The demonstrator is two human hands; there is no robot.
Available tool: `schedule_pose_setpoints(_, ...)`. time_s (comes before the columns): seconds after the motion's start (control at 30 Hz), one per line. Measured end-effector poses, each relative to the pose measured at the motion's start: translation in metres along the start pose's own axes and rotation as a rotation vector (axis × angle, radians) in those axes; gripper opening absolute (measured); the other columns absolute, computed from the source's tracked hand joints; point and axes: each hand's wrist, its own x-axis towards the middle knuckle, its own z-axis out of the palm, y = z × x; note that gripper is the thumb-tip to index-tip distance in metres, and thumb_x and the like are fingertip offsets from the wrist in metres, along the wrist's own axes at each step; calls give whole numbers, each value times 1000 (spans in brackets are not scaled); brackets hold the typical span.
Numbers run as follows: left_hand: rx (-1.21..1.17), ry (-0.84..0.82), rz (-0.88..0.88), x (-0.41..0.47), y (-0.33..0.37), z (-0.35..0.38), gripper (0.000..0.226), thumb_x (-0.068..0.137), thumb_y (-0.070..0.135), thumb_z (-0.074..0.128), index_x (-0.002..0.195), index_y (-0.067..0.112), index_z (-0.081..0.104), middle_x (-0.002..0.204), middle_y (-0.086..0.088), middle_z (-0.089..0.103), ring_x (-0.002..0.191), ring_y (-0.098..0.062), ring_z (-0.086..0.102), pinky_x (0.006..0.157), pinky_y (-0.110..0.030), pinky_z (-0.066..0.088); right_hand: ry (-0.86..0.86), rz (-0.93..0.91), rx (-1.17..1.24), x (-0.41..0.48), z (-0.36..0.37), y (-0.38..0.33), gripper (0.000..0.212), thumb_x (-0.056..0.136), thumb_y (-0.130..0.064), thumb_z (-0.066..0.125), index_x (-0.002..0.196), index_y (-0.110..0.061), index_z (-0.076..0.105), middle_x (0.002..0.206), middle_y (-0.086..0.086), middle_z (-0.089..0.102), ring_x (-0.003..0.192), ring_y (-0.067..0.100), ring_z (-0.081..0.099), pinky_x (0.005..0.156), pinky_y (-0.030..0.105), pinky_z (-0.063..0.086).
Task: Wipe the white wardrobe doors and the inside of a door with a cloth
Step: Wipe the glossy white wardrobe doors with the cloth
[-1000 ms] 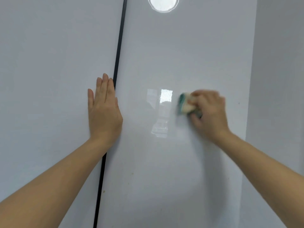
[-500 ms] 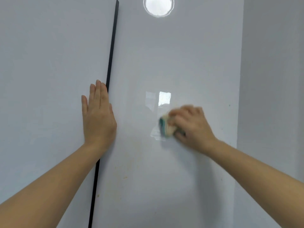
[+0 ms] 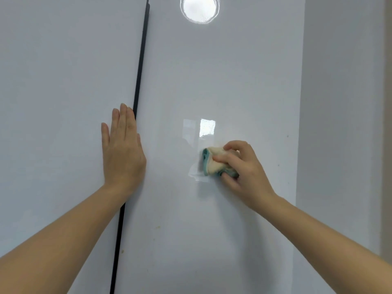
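Observation:
Two glossy white wardrobe doors fill the view, the left door [image 3: 63, 102] and the right door [image 3: 222, 71], split by a dark vertical gap [image 3: 139, 81]. My left hand [image 3: 122, 151] lies flat and open on the left door's right edge, fingers up beside the gap. My right hand [image 3: 244, 170] is shut on a bunched cream and teal cloth [image 3: 214, 162] and presses it against the middle of the right door. Small yellowish specks [image 3: 158, 227] mark the right door lower down.
A grey wall [image 3: 339, 124] runs along the right door's right edge. A round lamp reflection [image 3: 199, 9] shines at the top of the right door, and a window reflection [image 3: 206, 127] sits just above the cloth.
My right hand has carried the cloth down and to the left across the right door, then a little back to the right. My left hand has stayed flat on the left door.

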Motion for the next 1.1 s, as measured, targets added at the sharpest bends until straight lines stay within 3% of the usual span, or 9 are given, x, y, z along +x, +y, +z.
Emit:
schedule_pose_setpoints(0.13,-2,-8,-4,1,1,-1,54,102,3,31,154,0,15,162,-12,14,151,-26,9,122,-46,4,166,387,305,24,-15,-37,30,85,-6,58,101,-27,70,101,-11,61,97,6,59,81,19,46)
schedule_pose_setpoints(0.3,11,-38,-9,1,1,-3,56,102,4,31,154,1,12,163,-11,12,151,-26,7,122,-46,3,81,982,1025,-3,-6,-83,13,94,-11,59,99,-15,70,93,7,73,85,22,67,72,35,56)
schedule_pose_setpoints(0.37,20,-50,-10,1,2,-5,56,102,5,30,154,2,11,163,-11,11,151,-26,6,122,-45,2,29,1125,1202,-10,-3,-94,20,95,-5,54,106,-13,69,98,11,74,86,26,70,71,36,59)
schedule_pose_setpoints(0.53,-6,-96,-37,2,7,-12,59,101,6,31,155,4,6,164,-10,4,151,-24,1,122,-48,1,-24,1373,1446,-8,1,-95,31,97,-1,40,104,-11,68,79,8,70,68,23,68,64,38,60)
schedule_pose_setpoints(0.63,-100,-37,16,-1,21,-30,57,95,5,41,150,4,29,161,-12,20,149,-26,15,121,-46,2,-65,1348,1447,-10,2,-99,32,95,2,39,100,-11,68,77,8,69,68,23,66,66,37,59)
schedule_pose_setpoints(0.73,-318,-21,119,-8,38,-51,38,89,9,49,126,11,59,129,-3,60,122,-19,52,109,-33,28,-41,1262,1382,-8,1,-100,32,95,5,40,104,-9,67,80,9,69,70,22,67,60,31,56)
schedule_pose_setpoints(0.83,-537,-303,-44,-5,53,-69,21,92,21,56,111,21,65,105,12,68,95,-2,60,86,-10,40,-31,1210,1247,-5,-3,-99,26,95,1,45,105,-7,68,85,11,72,73,23,69,63,32,55)
schedule_pose_setpoints(0.97,-754,-805,-237,2,63,-76,29,86,48,66,110,32,65,102,15,69,91,0,64,74,-19,47,-25,1198,1083,1,-8,-101,23,92,-2,53,110,-8,66,93,14,73,77,25,70,67,36,56)
schedule_pose_setpoints(1.1,-852,-854,-278,4,74,-75,18,82,29,75,96,20,70,86,3,74,74,-2,67,60,-19,50,-14,1183,1006,5,-14,-104,24,94,-9,55,116,-14,61,94,9,74,74,20,72,63,32,56)
